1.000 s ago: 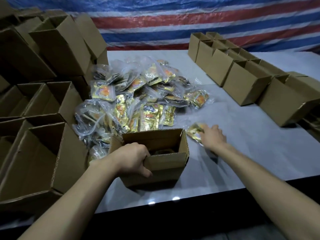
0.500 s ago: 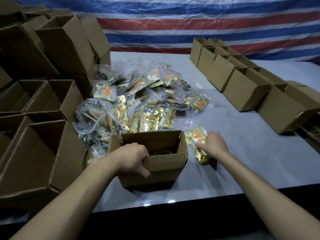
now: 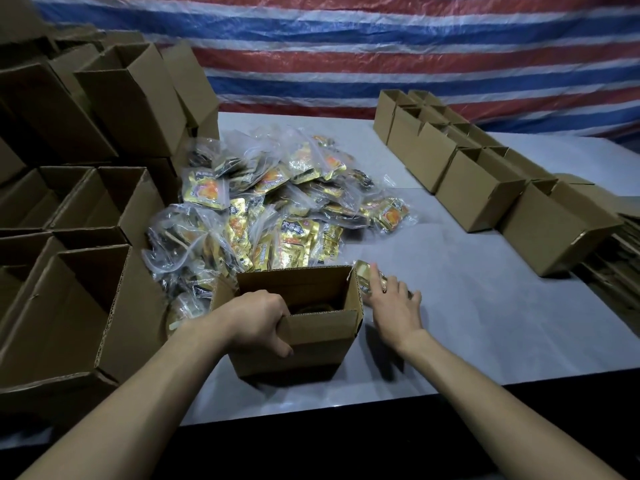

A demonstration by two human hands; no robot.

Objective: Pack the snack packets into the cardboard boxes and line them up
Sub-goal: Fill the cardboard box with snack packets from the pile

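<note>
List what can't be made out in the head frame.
- Inside of the open box gripped by the left hand: head view, near wall and shadow hide the bottom.
- Grip of the right hand on the gold packet: head view, motion blur.
- Fill of the row of boxes at right: head view, their walls block the insides.
- Print on the packet pile: head view, too small.
</note>
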